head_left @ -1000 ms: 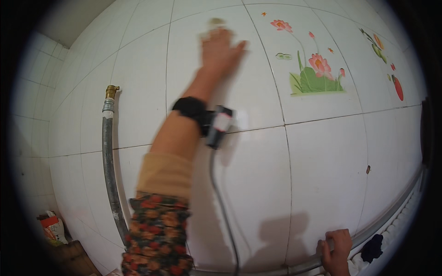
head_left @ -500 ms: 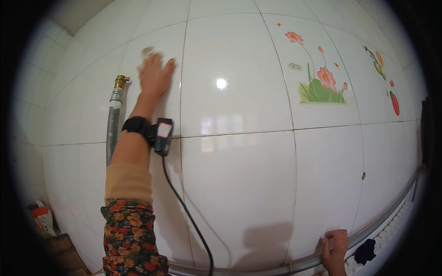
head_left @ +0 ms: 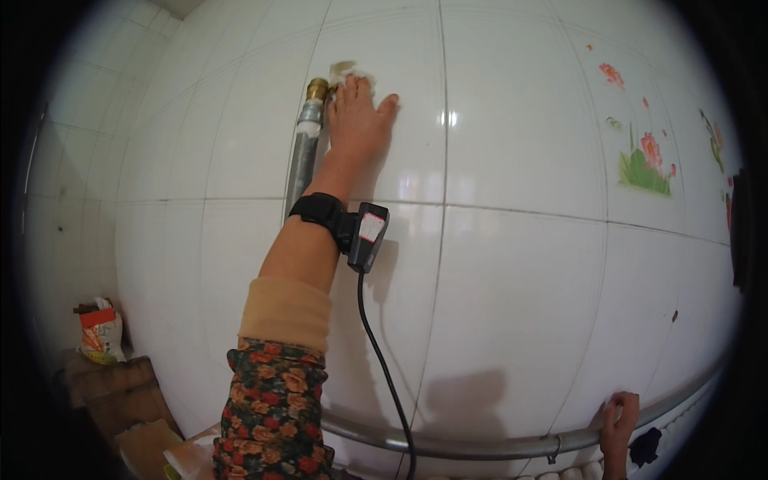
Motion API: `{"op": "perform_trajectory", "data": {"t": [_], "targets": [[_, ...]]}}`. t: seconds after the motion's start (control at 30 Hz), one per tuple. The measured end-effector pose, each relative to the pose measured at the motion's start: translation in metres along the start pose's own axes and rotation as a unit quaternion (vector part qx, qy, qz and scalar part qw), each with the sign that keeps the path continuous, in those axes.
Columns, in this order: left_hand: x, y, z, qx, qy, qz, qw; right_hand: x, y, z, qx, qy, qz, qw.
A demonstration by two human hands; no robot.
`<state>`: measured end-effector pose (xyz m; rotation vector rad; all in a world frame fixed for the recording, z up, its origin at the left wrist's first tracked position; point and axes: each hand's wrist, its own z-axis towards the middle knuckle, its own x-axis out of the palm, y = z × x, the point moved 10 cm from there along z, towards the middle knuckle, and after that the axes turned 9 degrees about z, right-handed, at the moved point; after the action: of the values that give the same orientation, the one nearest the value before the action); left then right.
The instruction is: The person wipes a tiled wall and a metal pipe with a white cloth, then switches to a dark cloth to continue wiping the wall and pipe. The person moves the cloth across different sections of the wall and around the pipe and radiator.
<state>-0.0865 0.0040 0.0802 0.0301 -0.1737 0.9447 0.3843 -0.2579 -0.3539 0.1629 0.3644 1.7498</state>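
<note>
High on the white tiled wall, my left hand (head_left: 360,124) lies with its fingers stretched out, pressing a crumpled white cloth (head_left: 346,72) to the tile. Part of the cloth shows past the fingertips; the rest is hidden under them. Just left of this hand stands a grey upright pipe (head_left: 303,160) topped by a brass fitting (head_left: 318,89). A black device (head_left: 368,236) with a cable is strapped to my left wrist. At the lower right, my right hand (head_left: 620,420) is closed, its fingers curled near the wall by a horizontal grey pipe (head_left: 480,446). Whatever it may hold is hidden.
Flower and fruit decals, including a pink flower decal (head_left: 650,160), mark the tiles at the right. At the lower left, a red and white bag (head_left: 102,336) stands on brown boxes (head_left: 124,392). A dark cloth (head_left: 645,448) lies by the radiator below the horizontal pipe.
The view has turned left, bringing more of the bag and boxes into sight. My left hand and the cloth are now closer to the brass fitting. The right hand stays by the horizontal pipe.
</note>
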Motion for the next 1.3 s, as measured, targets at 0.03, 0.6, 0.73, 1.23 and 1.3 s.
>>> {"op": "perform_trajectory", "data": {"t": [0.03, 0.6, 0.73, 1.23, 1.3], "targets": [[-0.002, -0.003, -0.007, 0.018, -0.007, 0.011, 1.000, 0.000, -0.003, 0.000, -0.001, 0.002, 0.000, 1.000], [-0.028, -0.109, -0.233, 0.163, 0.142, -0.061, 0.974, 0.070, 0.219, 0.061, -0.251, 0.208, 0.149, 0.933], [-0.029, -0.105, -0.235, 0.141, 0.141, -0.126, 0.972, 0.122, 0.310, 0.097, -0.323, 0.225, 0.284, 0.874], [-0.092, -0.034, -0.232, 0.074, 0.163, -0.348, 0.920, 0.216, 0.374, 0.114, -0.430, 0.141, 0.105, 0.885], [-0.107, -0.022, -0.265, 0.158, 0.212, -0.254, 0.930, 0.225, 0.383, 0.117, -0.450, 0.153, 0.046, 0.879]]}}
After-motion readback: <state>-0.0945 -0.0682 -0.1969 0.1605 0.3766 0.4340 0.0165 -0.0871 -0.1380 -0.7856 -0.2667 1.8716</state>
